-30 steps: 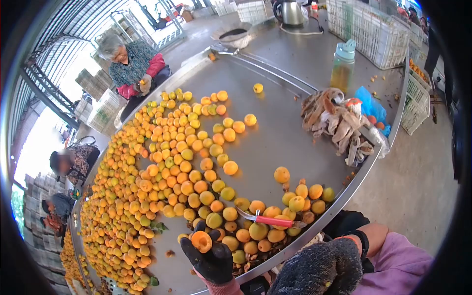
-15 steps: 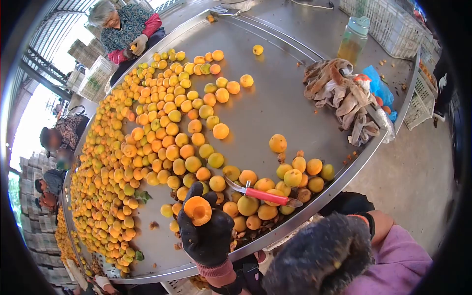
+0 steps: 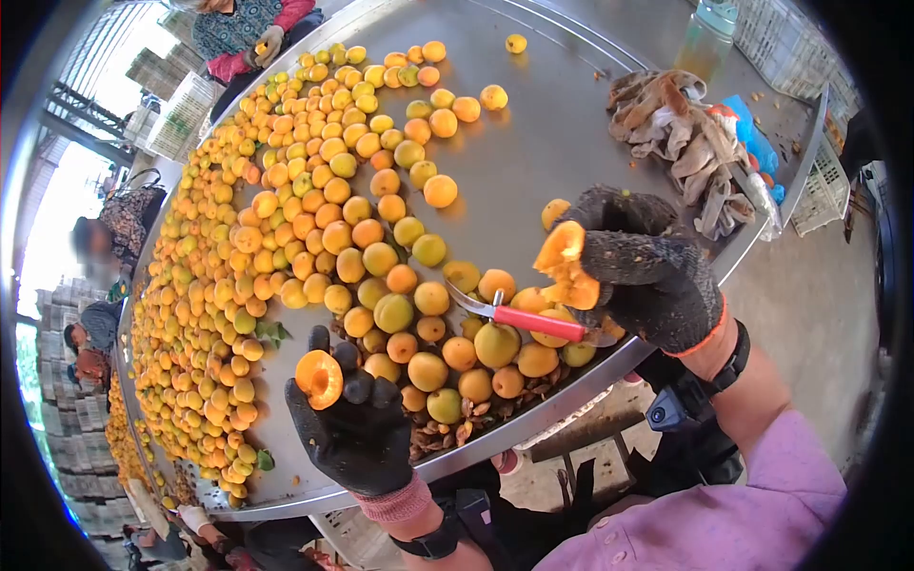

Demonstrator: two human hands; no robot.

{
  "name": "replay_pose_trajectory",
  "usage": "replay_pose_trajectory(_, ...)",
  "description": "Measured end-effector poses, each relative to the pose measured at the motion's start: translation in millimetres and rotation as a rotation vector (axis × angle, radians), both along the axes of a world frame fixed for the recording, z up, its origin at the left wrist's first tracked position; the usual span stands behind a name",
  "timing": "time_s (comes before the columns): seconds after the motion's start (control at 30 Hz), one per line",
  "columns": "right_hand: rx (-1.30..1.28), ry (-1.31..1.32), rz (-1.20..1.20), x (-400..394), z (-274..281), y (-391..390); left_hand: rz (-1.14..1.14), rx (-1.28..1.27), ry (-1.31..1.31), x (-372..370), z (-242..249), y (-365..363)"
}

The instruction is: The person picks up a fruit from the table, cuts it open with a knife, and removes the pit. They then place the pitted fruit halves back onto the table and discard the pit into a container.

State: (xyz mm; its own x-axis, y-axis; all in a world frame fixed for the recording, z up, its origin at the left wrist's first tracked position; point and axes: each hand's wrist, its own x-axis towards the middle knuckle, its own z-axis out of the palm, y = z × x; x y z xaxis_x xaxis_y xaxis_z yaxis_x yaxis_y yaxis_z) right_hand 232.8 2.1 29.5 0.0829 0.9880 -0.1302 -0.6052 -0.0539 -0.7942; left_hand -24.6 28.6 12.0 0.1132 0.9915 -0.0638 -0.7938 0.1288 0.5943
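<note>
My left hand [image 3: 357, 433], in a black glove, holds an apricot half [image 3: 318, 379] between thumb and fingers, its cut face and hollow showing. To the right, my right hand [image 3: 647, 271], in a worn dark glove, grips torn orange apricot flesh [image 3: 566, 266] over the fruit near the table edge. Between the hands, a curved knife with a red handle [image 3: 538, 324] lies on whole apricots [image 3: 428, 371]. Brown pits and scraps [image 3: 443, 433] lie along the near rim.
A metal table [image 3: 543, 181] bears a large spread of apricots [image 3: 286, 219]. Crumpled gloves [image 3: 676, 124], a blue plastic bag [image 3: 752, 138] and a bottle [image 3: 706, 43] are at the upper right. A person [image 3: 252, 38] works across the table; others are at the left. Crates [image 3: 819, 181] stand at the right.
My right hand has come up over the table with torn apricot flesh in it. My left hand has moved left and down, still holding an apricot half. The view has shifted slightly.
</note>
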Motion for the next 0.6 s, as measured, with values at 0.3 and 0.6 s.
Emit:
replay_pose_trajectory(0.3, 0.055, -0.189, 0.033, -10, 2, -3, -0.069, 0.034, 0.153, -4, -4, -10)
replay_pose_trajectory(0.6, -0.005, -0.083, 0.131, -13, -3, -2, -0.087, -0.017, 0.135, 10, 0, -11)
